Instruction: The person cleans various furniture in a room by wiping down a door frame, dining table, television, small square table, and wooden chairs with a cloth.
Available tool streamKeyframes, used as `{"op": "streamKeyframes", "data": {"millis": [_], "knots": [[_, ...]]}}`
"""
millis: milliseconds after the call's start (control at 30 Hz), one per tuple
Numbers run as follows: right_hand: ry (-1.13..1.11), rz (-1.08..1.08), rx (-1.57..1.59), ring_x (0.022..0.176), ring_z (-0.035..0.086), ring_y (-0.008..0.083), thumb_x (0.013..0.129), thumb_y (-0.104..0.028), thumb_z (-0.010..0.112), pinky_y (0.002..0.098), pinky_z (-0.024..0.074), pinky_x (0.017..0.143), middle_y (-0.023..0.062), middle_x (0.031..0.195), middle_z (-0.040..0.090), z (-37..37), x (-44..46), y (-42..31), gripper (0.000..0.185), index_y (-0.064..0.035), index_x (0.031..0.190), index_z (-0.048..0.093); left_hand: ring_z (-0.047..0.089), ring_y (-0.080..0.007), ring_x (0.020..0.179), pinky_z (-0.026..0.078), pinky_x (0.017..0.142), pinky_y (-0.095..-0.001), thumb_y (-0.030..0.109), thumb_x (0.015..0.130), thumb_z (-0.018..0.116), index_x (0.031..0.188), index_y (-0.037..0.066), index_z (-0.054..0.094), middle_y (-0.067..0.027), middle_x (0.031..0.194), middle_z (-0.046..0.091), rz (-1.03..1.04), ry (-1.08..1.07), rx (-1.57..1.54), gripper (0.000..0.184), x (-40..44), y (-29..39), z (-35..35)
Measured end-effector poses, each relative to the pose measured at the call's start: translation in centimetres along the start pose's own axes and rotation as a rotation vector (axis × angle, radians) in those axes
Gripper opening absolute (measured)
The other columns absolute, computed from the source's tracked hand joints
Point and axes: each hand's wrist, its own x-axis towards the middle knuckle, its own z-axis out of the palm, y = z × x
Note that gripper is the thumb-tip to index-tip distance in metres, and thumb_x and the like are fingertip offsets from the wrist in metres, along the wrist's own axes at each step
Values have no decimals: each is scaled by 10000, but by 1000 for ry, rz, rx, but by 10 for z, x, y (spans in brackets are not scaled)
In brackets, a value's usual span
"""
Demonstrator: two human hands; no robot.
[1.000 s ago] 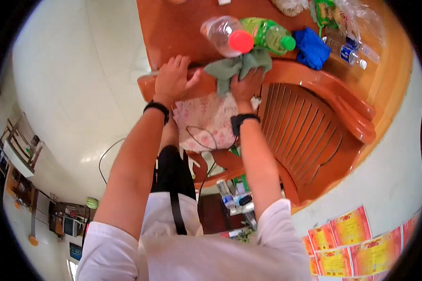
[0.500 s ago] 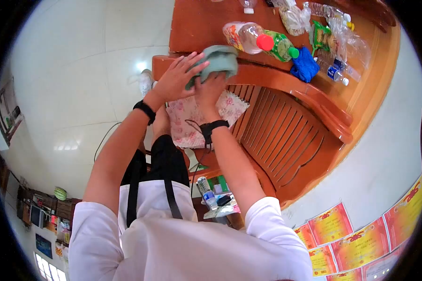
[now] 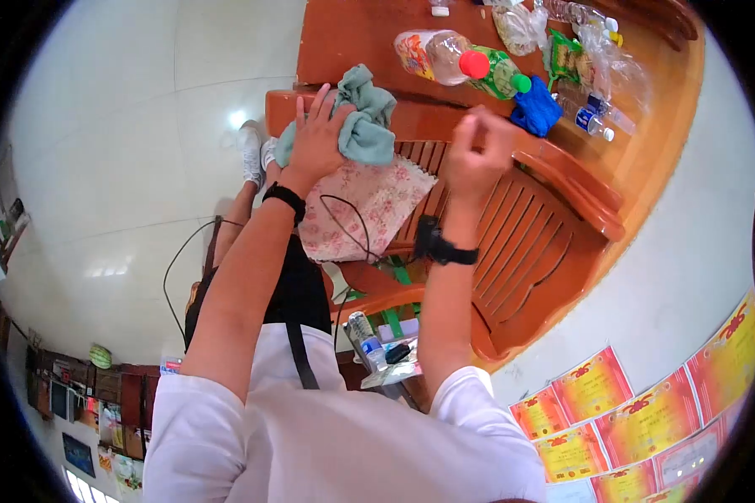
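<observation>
A crumpled grey-green cloth (image 3: 369, 138) lies bunched over the wooden armrest (image 3: 432, 113) of the chair. Stretched out flat against the cloth, my left hand (image 3: 315, 147) has its fingers apart and pointing away from me. The cloth shows on both sides of that hand. My right hand (image 3: 482, 155) is raised over the slatted chair, apart from the cloth. Its fingers are curled in toward the thumb, somewhat blurred, and nothing shows in them. Below the hands is a pink floral cushion (image 3: 352, 205) on the seat.
Beyond the armrest, a wooden table (image 3: 344, 42) bears a red-capped bottle (image 3: 440, 57), a green-capped bottle (image 3: 499, 74), a blue bundle (image 3: 535, 109) and several plastic bags. A thin black cable (image 3: 172, 268) loops near my legs. A water bottle (image 3: 367, 339) stands nearer me.
My right hand has let go of the cloth and moved right, over the chair. My left hand has come down flat on the cloth, which now lies more spread out over the armrest.
</observation>
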Motion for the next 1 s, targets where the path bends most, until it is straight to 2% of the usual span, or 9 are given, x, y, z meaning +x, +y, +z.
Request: {"op": "streamKeyframes", "data": {"millis": [100, 167, 267, 400, 600, 700, 800, 933, 1000], "knots": [[109, -102, -205, 1105, 556, 356, 850, -161, 685, 459, 450, 951, 195, 1208, 587, -18, 47, 17, 347, -68, 1183, 653, 226, -336, 1484, 105, 1197, -562, 355, 801, 679, 1273, 132, 541, -168, 1453, 414, 42, 31, -69, 540, 0, -6, -2], [-9, -111, -431, 1183, 470, 402, 883, -196, 650, 494, 406, 993, 231, 1271, 502, -9, 70, 43, 400, -118, 1273, 613, 232, -323, 1484, 116, 1196, -561, 360, 784, 693, 1274, 132, 541, -161, 1458, 419, 79, 25, -82, 562, -2, -22, -6], [-209, 7, -348, 1155, 467, 418, 906, -235, 625, 508, 406, 981, 238, 1208, 514, 21, 74, 77, 375, -157, 1273, 627, 231, -302, 1490, 141, 1199, -539, 379, 757, 705, 1276, 128, 539, -154, 1468, 426, 52, -36, -92, 601, -6, -26, -14], [-223, 108, -168, 1092, 493, 397, 895, -144, 663, 456, 433, 929, 241, 1140, 525, 25, 78, 73, 285, -130, 1179, 660, 231, -292, 1491, 149, 1193, -552, 396, 789, 670, 1275, 142, 533, -134, 1474, 425, 67, -36, -18, 565, -8, -39, -18], [-31, 196, -296, 1066, 522, 374, 870, -123, 684, 423, 441, 922, 214, 1087, 558, 10, 89, 111, 286, -73, 1147, 635, 215, -287, 1499, 152, 1180, -597, 409, 805, 658, 1318, 145, 489, -119, 1515, 394, -152, -84, -21, 601, -13, -56, -26], [-32, 400, -333, 1146, 502, 400, 864, -168, 700, 443, 432, 979, 263, 1239, 510, 7, 94, 132, 432, -95, 1273, 578, 210, -305, 1500, 145, 1178, -603, 417, 805, 664, 1342, 141, 450, -152, 1538, 363, -299, -178, 34, 640, -18, -68, -34], [-111, 306, -376, 1253, 439, 417, 880, -220, 685, 460, 411, 1027, 298, 1337, 454, 4, 96, 130, 547, -112, 1382, 497, 209, -322, 1500, 149, 1176, -607, 394, 808, 657, 1345, 129, 424, -186, 1544, 344, -338, -265, 112, 643, -24, -66, -46], [-107, 397, -659, 1356, 315, 442, 902, -333, 651, 509, 369, 1062, 335, 1385, 398, 2, 106, 94, 648, -108, 1459, 408, 261, -454, 1439, 211, 1165, -595, 234, 767, 692, 1306, -19, 389, -337, 1484, 316, -223, -160, 139, 668, -36, -64, -23], [-5, 251, -645, 1317, 374, 434, 914, -351, 645, 503, 357, 1073, 283, 1344, 456, 2, 111, 74, 577, -105, 1407, 476, 287, -513, 1401, 228, 1160, -597, 175, 740, 711, 1305, -66, 366, -393, 1436, 326, -178, -122, 107, 704, -36, -56, -21]]}}
